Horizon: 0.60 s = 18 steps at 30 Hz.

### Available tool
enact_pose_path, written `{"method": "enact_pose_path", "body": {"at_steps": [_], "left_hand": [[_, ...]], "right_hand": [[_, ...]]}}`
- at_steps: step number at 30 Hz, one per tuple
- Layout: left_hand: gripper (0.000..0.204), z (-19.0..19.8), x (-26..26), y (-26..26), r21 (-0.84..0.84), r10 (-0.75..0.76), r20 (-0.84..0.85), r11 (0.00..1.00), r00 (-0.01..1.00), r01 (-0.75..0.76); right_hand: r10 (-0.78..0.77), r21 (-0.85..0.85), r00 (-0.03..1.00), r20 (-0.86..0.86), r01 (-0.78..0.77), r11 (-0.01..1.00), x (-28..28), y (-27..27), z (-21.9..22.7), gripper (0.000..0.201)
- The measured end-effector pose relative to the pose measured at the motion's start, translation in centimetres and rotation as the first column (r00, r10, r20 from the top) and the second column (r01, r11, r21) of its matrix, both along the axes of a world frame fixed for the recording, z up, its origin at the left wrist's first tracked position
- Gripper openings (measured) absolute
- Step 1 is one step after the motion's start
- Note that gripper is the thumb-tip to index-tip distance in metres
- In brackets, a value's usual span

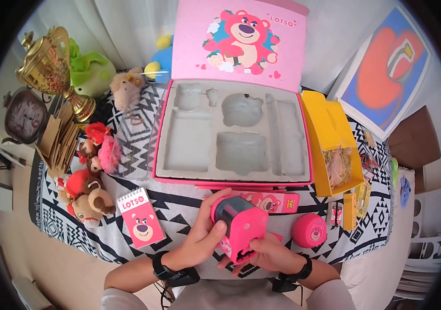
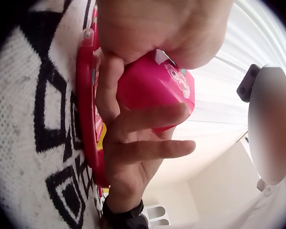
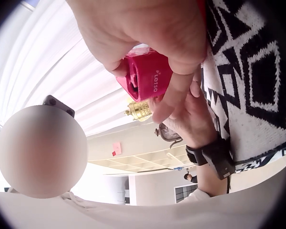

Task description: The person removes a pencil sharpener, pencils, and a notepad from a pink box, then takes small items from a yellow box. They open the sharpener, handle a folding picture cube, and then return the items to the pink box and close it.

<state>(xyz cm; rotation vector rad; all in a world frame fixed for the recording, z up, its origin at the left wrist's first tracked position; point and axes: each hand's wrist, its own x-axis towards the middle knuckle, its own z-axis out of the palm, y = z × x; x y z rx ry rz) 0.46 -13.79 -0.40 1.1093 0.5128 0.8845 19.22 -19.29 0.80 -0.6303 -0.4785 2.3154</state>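
Both hands hold a pink desktop pencil sharpener [image 1: 249,227] with a dark see-through section, tilted above the table's near edge. My left hand [image 1: 203,230] grips its left side, thumb along the dark section. My right hand [image 1: 274,254] holds the lower right end, its thumb at the dark opening. In the left wrist view, two fingers of the right hand [image 2: 143,136] stick out straight below the sharpener [image 2: 150,93]. White LOTSO lettering shows on the sharpener [image 3: 155,78] in the right wrist view.
Behind the hands stands an opened pink gift box [image 1: 189,175] with a grey moulded insert. A spiral notepad [image 1: 141,219] lies left, a round pink case [image 1: 309,230] right. Plush toys [image 1: 89,204] and a gold trophy [image 1: 50,62] stand left; a yellow box [image 1: 329,124] sits right.
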Motion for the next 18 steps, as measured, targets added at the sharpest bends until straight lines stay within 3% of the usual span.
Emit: {"method": "enact_pose_path", "body": {"at_steps": [2, 4, 7, 18], "left_hand": [[0.060, -0.5, 0.2, -0.2, -0.063, 0.008, 0.020, 0.998, 1.000, -0.007], [0.059, -0.6, 0.3, -0.3, -0.126, 0.023, 0.043, 0.992, 0.999, -0.017], [0.058, -0.4, 0.3, -0.3, -0.137, 0.030, 0.036, 0.990, 0.999, -0.025], [0.057, -0.7, 0.6, -0.3, -0.143, 0.031, 0.027, 0.989, 0.999, -0.027]], "right_hand": [[-0.030, 0.012, 0.999, -0.028, 0.030, 0.999, -0.3, -0.3, -1.2, 0.047], [-0.044, 0.154, 0.999, -0.021, 0.046, 0.987, -0.5, -0.8, -2.8, 0.042], [-0.098, 0.084, 0.995, -0.001, 0.098, 0.992, -0.7, -1.4, -2.8, 0.037], [-0.123, 0.086, 0.991, -0.042, 0.127, 0.988, -1.0, -1.4, -2.9, 0.034]]}}
